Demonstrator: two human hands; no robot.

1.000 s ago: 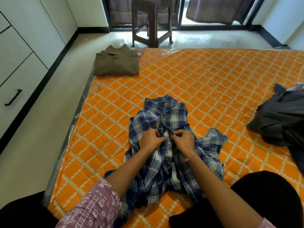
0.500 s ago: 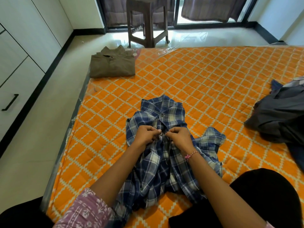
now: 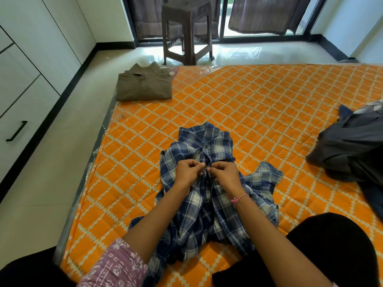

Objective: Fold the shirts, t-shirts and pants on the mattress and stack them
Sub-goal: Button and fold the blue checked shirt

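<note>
A blue plaid shirt (image 3: pixel 207 195) lies crumpled, collar away from me, on the orange quilted mattress (image 3: pixel 248 104). My left hand (image 3: pixel 187 172) and my right hand (image 3: pixel 226 176) meet at the shirt's front placket just below the collar. Both pinch the fabric edges around a dark button between their fingertips. One button higher up, near the collar, is fastened. A folded olive-brown shirt (image 3: pixel 144 84) sits at the mattress's far left corner. A heap of dark grey unfolded clothes (image 3: pixel 352 150) lies at the right edge.
A brown plastic stool (image 3: pixel 186 27) stands on the pale floor beyond the mattress, before glass doors with dark curtains. White cabinets (image 3: pixel 24 79) with a black handle line the left wall. My black-clad knees (image 3: pixel 331 251) rest on the mattress's near edge.
My hands have stayed together on the placket, working the button. The camera has tilted up slightly, so the shirt sits lower in view.
</note>
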